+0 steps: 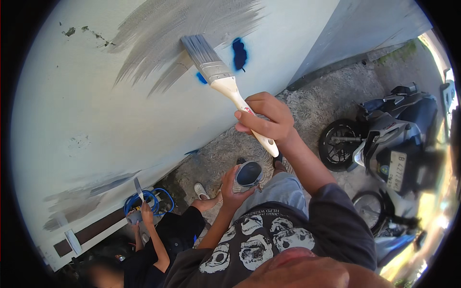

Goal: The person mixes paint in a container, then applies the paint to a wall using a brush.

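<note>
A wide flat paintbrush with a white handle is gripped by my right hand, its bristles up at the pale wall. Grey paint streaks spread over the wall about the bristles. Dark blue spray-paint spots lie beside the brush, one partly behind it. Lower down, near my waist, my left hand holds a cup with dark grey contents, its opening facing up towards me.
At lower left, a co-worker in black holds another brush and a grey container near a coiled blue hose. Parked motorcycles stand on the right. Rough concrete ground borders the wall.
</note>
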### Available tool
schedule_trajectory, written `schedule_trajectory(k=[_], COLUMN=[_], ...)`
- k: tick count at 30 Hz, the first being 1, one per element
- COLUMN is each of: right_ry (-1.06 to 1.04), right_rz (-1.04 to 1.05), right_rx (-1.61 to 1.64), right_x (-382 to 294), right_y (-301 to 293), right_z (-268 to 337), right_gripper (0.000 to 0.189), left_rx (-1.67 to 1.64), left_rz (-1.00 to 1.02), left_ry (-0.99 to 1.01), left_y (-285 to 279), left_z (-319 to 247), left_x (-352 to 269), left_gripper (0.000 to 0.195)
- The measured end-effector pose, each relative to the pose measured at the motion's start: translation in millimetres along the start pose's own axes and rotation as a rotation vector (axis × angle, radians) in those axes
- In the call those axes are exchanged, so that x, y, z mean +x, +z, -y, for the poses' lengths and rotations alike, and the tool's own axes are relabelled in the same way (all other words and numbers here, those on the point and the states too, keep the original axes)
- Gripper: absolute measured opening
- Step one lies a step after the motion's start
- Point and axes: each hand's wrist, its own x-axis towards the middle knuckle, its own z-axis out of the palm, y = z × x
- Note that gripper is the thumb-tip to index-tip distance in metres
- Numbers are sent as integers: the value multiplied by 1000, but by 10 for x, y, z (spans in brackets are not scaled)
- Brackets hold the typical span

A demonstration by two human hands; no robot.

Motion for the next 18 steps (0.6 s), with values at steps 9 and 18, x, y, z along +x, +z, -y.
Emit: schedule_trajectory(k=[9,18], right_ry=[-28,-85], right_rz=[96,-6], right_rx=[122,-152], right_x=[212,458], right_y=[-745,-894], right_z=[-249,-744], right_gripper=[26,43], left_rx=[-61,-16], left_rz=[16,-122], left_ry=[-36,-71], left_y=[628,799], left_z=[-416,-608], left_x=[93,183], left_gripper=[96,95])
